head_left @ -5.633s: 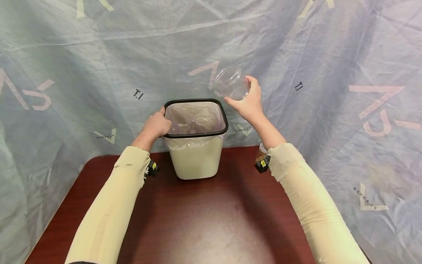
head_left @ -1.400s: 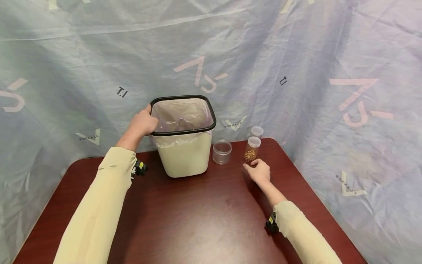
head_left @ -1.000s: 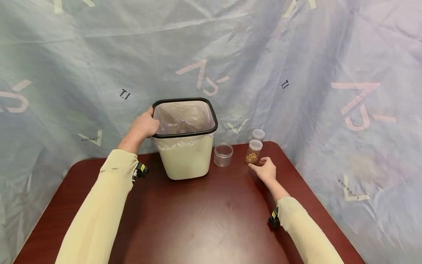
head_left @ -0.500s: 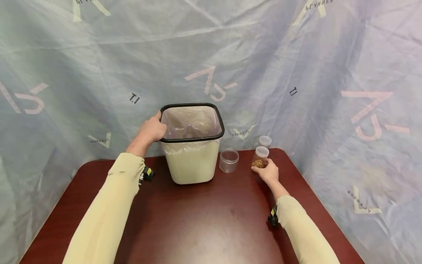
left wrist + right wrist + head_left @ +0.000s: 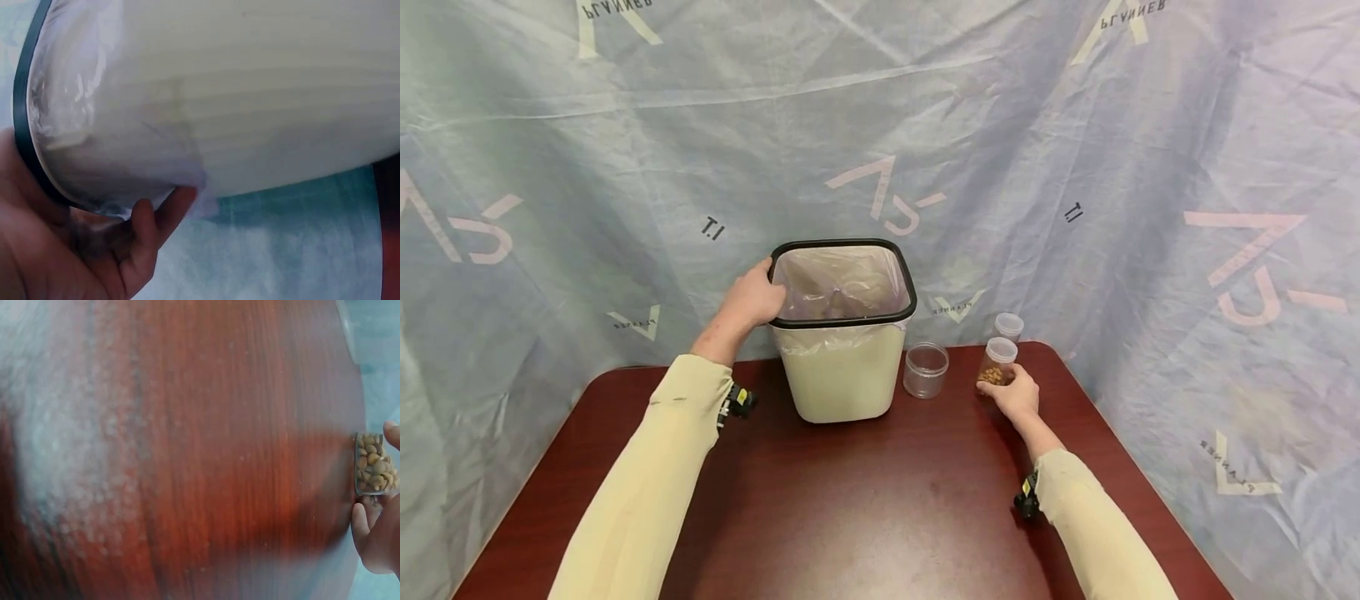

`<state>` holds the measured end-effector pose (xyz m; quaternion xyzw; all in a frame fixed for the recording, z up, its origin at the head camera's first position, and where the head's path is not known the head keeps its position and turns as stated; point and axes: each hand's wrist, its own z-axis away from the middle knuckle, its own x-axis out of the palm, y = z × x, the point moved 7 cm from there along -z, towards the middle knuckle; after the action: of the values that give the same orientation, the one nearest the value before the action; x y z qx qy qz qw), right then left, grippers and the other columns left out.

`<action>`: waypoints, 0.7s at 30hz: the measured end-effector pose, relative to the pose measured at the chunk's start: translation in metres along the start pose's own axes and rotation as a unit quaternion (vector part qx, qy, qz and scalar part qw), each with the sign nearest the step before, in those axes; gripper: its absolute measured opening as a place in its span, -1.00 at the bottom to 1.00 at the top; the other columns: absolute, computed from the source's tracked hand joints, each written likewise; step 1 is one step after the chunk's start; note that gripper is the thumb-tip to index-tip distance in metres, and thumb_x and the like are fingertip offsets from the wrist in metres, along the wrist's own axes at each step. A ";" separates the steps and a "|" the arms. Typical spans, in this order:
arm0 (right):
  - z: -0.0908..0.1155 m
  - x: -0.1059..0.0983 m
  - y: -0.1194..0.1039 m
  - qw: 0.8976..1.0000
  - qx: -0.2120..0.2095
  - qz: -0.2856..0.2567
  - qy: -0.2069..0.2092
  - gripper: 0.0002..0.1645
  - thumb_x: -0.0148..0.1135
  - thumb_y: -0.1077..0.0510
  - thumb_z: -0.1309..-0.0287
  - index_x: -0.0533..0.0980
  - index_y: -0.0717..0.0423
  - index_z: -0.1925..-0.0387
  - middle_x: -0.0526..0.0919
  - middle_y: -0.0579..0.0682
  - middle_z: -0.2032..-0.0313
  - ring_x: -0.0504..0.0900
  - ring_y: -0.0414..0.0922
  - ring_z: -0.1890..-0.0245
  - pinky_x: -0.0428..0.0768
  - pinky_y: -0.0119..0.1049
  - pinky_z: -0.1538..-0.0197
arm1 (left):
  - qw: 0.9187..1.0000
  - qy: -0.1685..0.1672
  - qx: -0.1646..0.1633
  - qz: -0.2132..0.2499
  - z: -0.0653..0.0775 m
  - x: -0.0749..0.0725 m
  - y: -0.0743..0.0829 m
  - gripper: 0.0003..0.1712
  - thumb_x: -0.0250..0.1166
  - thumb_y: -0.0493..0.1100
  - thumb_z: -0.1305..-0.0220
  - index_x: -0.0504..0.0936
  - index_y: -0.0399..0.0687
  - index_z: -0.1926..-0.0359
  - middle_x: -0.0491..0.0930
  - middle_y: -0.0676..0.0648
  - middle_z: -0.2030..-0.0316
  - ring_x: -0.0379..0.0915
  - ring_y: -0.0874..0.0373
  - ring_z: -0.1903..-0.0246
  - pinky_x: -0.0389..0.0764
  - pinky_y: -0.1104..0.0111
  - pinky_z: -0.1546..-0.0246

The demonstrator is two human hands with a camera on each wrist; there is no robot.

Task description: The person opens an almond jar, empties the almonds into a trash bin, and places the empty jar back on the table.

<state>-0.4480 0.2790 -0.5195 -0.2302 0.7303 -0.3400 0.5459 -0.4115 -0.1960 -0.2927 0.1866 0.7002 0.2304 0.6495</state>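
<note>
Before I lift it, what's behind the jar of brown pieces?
A second pale-topped jar; the front jar covers most of its lower body, so its contents can't be seen.

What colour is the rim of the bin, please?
The rim of the bin is black; it shows best in the head view.

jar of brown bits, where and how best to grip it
Probably round the jar of brown bits, below its pale top, from the front right, as the right hand does: its body is cylindrical, and another jar stands close behind.
</note>
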 end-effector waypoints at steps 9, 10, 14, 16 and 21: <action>0.003 0.001 -0.008 1.000 -0.002 -0.020 0.004 -0.20 0.53 -0.06 0.08 0.42 0.16 -0.16 0.50 0.25 -0.08 0.45 0.16 -0.08 0.40 0.06 -0.11 | 0.993 0.077 -0.003 0.089 0.010 -0.010 -0.014 -0.39 -0.14 -0.03 -0.41 0.27 -0.06 -0.44 0.49 -0.30 -0.08 0.46 -0.11 0.23 0.47 0.05 0.23; 0.003 0.000 -0.010 1.000 -0.004 -0.025 0.004 -0.19 0.53 -0.06 0.08 0.41 0.16 -0.16 0.50 0.25 -0.08 0.45 0.15 -0.09 0.40 0.06 -0.12 | 0.991 0.085 -0.001 0.105 0.012 -0.011 -0.016 -0.40 -0.13 -0.02 -0.43 0.31 -0.05 -0.42 0.46 -0.28 -0.15 0.46 -0.12 0.11 0.47 0.04 0.16; 0.006 -0.002 -0.017 0.999 -0.014 -0.046 0.010 -0.21 0.54 -0.06 0.09 0.42 0.15 -0.14 0.50 0.21 -0.07 0.45 0.12 -0.07 0.41 0.04 -0.11 | 0.981 0.119 0.008 0.155 0.021 -0.012 -0.022 -0.44 -0.16 0.03 -0.47 0.42 -0.05 -0.35 0.46 -0.22 -0.19 0.40 -0.12 -0.07 0.44 0.02 0.06; 0.010 -0.004 -0.022 0.998 -0.024 -0.057 0.014 -0.23 0.54 -0.06 0.09 0.43 0.13 -0.12 0.52 0.18 -0.05 0.47 0.10 -0.03 0.43 0.02 -0.08 | 0.972 0.153 0.016 0.176 0.027 -0.011 -0.026 -0.47 -0.13 0.04 -0.47 0.50 -0.05 -0.27 0.53 -0.19 -0.08 0.45 -0.08 0.03 0.45 0.07 0.11; 0.023 -0.009 -0.033 0.996 -0.052 -0.076 0.019 -0.27 0.57 -0.06 0.13 0.46 0.11 -0.05 0.56 0.16 0.04 0.52 0.07 0.06 0.47 -0.03 0.01 | 0.942 0.233 0.038 0.237 0.049 0.006 -0.041 -0.56 -0.07 -0.02 -0.46 0.63 -0.11 -0.09 0.62 -0.13 0.15 0.58 -0.02 0.29 0.52 0.25 0.32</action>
<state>-0.4245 0.2581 -0.4932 -0.3067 0.7379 -0.3460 0.4916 -0.3617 -0.2229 -0.3230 0.3128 0.7756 0.3884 0.3871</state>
